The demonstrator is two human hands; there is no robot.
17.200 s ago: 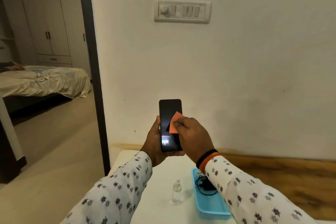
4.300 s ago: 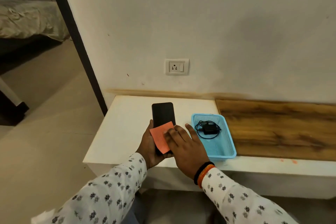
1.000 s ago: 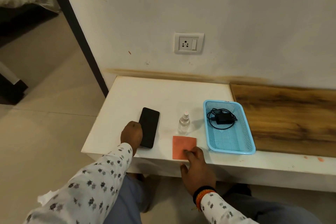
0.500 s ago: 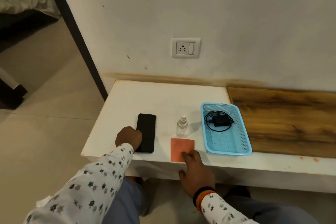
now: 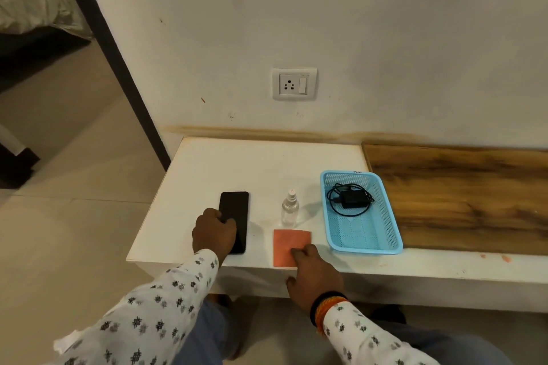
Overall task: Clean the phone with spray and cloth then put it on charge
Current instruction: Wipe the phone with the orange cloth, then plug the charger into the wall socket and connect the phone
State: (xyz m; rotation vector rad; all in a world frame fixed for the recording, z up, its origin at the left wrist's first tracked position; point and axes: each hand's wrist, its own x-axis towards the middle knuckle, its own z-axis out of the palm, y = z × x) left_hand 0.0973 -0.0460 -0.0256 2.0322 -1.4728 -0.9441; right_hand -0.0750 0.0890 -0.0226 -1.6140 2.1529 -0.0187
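Phone (image 5: 234, 218) flat and face up on white ledge (image 5: 267, 163), under left hand (image 5: 214, 232), fingers curled over its near left edge. Orange cloth (image 5: 289, 243) lying flat near ledge front, pinned by fingertips of right hand (image 5: 315, 274), thumb below the ledge front. Spray bottle (image 5: 290, 212) upright just beyond right hand. Cleaning apparently finished, though screen condition not discernible. Remaining: charger (image 5: 350, 198), coiled in blue basket (image 5: 385, 241) right of right hand, not yet connected to phone or wall socket (image 5: 293, 84).
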